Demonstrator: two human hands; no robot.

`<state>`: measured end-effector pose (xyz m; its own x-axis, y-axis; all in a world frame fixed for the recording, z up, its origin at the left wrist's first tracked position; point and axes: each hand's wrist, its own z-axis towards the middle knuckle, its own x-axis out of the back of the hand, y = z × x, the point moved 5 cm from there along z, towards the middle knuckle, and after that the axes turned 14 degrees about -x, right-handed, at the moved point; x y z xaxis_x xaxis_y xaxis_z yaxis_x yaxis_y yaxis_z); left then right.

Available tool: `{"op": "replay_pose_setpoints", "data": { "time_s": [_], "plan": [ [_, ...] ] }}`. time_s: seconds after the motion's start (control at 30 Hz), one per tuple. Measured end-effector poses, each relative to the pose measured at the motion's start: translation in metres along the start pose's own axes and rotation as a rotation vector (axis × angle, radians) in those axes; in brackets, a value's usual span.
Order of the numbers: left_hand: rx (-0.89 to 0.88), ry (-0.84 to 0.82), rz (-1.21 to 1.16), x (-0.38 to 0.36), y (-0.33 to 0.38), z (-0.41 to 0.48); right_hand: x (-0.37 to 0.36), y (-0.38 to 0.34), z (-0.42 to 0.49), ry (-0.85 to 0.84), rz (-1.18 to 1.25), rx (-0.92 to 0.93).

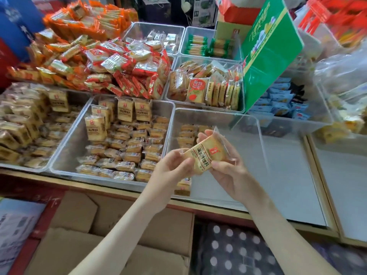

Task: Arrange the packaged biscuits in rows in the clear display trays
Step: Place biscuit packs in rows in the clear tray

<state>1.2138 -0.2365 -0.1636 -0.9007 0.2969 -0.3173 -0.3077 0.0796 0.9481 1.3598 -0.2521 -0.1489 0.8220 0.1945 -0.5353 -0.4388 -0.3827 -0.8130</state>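
Biscuit packet: 1, pinched at both ends by left hand and right hand, above clear display tray; started row of packets lies just beyond, far-left.

Two hands, one held packet, seven clear trays (maybe more)

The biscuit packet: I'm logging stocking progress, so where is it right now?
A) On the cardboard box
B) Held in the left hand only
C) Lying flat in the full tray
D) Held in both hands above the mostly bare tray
D: the left hand and the right hand both pinch the biscuit packet above the clear tray, which holds only a few packets.
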Motion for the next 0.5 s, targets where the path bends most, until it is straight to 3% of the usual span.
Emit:
{"op": "replay_pose_setpoints", "data": {
  "time_s": [0.1,0.2,0.27,0.37,0.5],
  "plan": [
    [-0.209,-0.039,0.229,0.005,0.018,-0.010,0.001,-0.003,-0.015,0.131,-0.334,0.010],
    [-0.571,-0.156,0.701,0.011,0.031,-0.018,0.004,-0.004,-0.025,0.286,-0.731,0.060],
    [-0.728,-0.248,0.868,0.010,0.034,-0.025,0.004,0.000,-0.029,0.322,-0.817,0.096],
    [-0.666,-0.248,0.807,0.013,0.038,-0.031,0.004,0.003,-0.035,0.320,-0.688,0.108],
    [-0.463,-0.117,0.560,0.016,0.040,-0.035,0.004,0.008,-0.038,0.289,-0.456,0.065]
  ]
}}
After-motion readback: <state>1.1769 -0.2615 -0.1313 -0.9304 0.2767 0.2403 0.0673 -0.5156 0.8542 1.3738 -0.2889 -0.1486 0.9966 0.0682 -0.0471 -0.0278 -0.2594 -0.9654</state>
